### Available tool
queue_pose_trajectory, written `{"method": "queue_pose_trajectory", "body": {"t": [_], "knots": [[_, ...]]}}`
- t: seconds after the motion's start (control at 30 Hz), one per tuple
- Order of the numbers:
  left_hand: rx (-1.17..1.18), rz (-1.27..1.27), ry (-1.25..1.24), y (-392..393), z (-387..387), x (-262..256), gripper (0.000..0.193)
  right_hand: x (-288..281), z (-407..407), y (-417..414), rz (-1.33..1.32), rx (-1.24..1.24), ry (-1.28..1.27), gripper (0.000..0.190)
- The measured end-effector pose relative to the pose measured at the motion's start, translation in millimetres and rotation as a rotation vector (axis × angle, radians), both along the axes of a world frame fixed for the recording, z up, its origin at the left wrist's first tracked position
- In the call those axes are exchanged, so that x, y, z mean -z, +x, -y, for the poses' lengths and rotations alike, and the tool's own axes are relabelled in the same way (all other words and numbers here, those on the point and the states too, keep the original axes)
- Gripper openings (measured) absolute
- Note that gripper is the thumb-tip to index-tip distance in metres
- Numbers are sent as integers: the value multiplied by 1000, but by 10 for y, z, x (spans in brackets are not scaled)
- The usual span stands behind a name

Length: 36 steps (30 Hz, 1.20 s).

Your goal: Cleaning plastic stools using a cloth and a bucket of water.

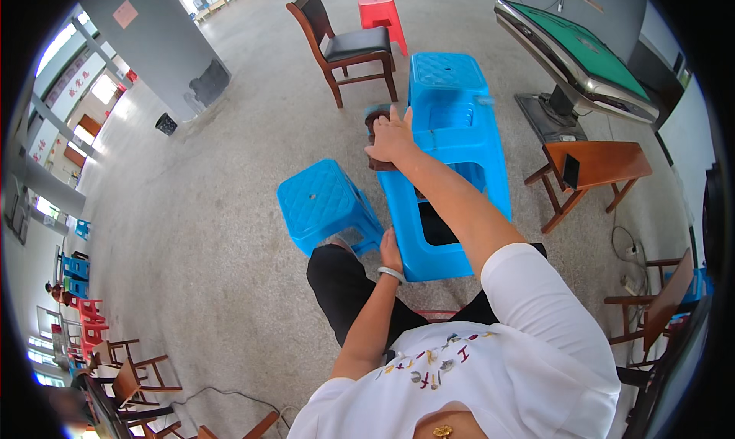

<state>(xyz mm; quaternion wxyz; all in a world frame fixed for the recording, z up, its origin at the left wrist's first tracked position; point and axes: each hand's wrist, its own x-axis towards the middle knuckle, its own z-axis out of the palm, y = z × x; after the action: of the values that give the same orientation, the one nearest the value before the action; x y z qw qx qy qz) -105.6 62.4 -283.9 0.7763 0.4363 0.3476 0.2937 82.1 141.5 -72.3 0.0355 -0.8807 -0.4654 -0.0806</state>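
Before me stands a blue plastic stool, apparently tipped on its side, with large openings in its frame. My right hand reaches across to its far left edge, fingers spread over a dark brown cloth pressed against the plastic. Lower down, my left hand, with a silver bangle at the wrist, holds the near left side of the frame. Its fingers are partly hidden. Another blue stool is directly behind, and a third blue stool stands upright on the left.
Ahead are a wooden chair with a dark seat and a red plastic stool. At right, a green-topped game table stands beyond a small wooden bench carrying a phone. Cables trail along the floor.
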Motion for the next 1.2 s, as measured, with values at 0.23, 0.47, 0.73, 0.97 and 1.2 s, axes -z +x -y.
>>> {"method": "queue_pose_trajectory", "body": {"t": [0.23, 0.47, 0.73, 0.97, 1.2], "knots": [[7, 116, -8, -50, -5, 13, 35, 418, 614, -402, 46, -139, 172, 78], [9, 101, -16, 5, 42, -81, 37, 698, 1288, -563, -155, -277, 455, 50], [75, 43, 40, -45, -95, 177, 42, 256, 1400, -83, -153, -216, 560, 23], [84, 87, -127, 64, -35, 61, 41, 197, 1707, 748, 108, 201, 558, 30], [208, -39, -82, -41, -148, -21, 47, 402, 1030, 2, -17, 20, 550, 28]]}}
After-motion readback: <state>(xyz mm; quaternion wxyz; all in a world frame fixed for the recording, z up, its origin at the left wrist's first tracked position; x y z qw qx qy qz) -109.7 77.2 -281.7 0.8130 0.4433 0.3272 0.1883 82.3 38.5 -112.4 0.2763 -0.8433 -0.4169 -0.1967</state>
